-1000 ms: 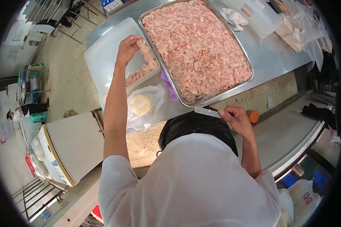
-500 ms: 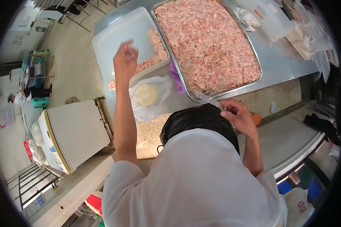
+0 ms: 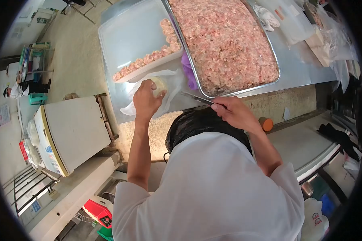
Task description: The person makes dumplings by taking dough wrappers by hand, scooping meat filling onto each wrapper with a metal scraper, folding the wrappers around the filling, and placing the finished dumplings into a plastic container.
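Observation:
My left hand point(image 3: 148, 98) is at the pale round stack point(image 3: 160, 86) lying on a clear plastic bag point(image 3: 173, 80), thumb and fingers apart at its edge. My right hand point(image 3: 234, 112) is closed round the handle of a flat blade point(image 3: 197, 97), which points left near the metal tray's lower corner. A large metal tray point(image 3: 278, 76) holds a thick layer of pink minced meat point(image 3: 229, 44). To its left, a translucent plastic tub point(image 3: 108, 44) has small meat pieces point(image 3: 149, 60) lined along its lower and right sides.
Purple cloth point(image 3: 189, 72) lies between tub and tray. Past the tray are a white cloth point(image 3: 266, 18), a clear container point(image 3: 289, 20) and plastic bags point(image 3: 334, 40). An orange-lidded jar point(image 3: 266, 123) stands right of my right hand. A person point(image 3: 18, 90) is far left.
My left hand has moved from the tub down to the pale round stack. My right hand has shifted left with the blade, which is now turned nearly edge-on.

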Demonstrator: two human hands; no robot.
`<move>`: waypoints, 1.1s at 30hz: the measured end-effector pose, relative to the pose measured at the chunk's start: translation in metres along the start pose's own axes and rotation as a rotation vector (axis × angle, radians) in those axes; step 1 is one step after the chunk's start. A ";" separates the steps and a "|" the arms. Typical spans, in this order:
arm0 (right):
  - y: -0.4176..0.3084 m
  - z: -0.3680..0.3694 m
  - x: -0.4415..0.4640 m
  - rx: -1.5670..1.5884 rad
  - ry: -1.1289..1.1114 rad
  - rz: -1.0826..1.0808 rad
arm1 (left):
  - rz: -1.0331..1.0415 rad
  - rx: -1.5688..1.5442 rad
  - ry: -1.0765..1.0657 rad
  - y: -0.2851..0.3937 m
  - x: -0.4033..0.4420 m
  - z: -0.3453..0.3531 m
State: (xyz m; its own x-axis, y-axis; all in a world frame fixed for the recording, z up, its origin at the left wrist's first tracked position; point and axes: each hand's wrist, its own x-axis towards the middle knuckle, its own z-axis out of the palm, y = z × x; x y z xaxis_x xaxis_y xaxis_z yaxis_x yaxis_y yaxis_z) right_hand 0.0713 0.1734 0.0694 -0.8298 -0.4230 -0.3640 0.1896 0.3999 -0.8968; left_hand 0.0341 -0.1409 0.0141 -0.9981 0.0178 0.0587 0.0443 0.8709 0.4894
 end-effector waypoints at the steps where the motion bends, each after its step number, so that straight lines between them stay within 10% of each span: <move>1: -0.001 0.005 0.002 0.019 0.008 -0.014 | -0.030 -0.022 -0.020 -0.005 0.001 0.002; 11: 0.013 0.050 0.026 0.111 0.041 0.032 | -0.098 0.084 -0.017 0.000 0.008 0.006; 17: 0.016 0.084 0.057 0.365 0.016 0.086 | -0.164 -0.526 -0.130 -0.045 0.004 -0.002; 26: 0.020 0.134 0.110 0.451 0.258 -0.079 | 0.123 0.001 -0.025 -0.004 -0.005 -0.002; 33: 0.015 0.141 0.108 0.531 0.237 -0.007 | 0.100 -0.276 -0.114 -0.033 -0.008 -0.004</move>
State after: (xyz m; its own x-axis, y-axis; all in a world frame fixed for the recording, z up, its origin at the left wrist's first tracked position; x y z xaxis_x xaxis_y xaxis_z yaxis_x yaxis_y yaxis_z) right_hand 0.0593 0.0191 -0.0192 -0.9154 -0.2057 -0.3461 0.3699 -0.0904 -0.9247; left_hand 0.0404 -0.1722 0.0011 -0.9858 0.1652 0.0284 0.1370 0.6965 0.7044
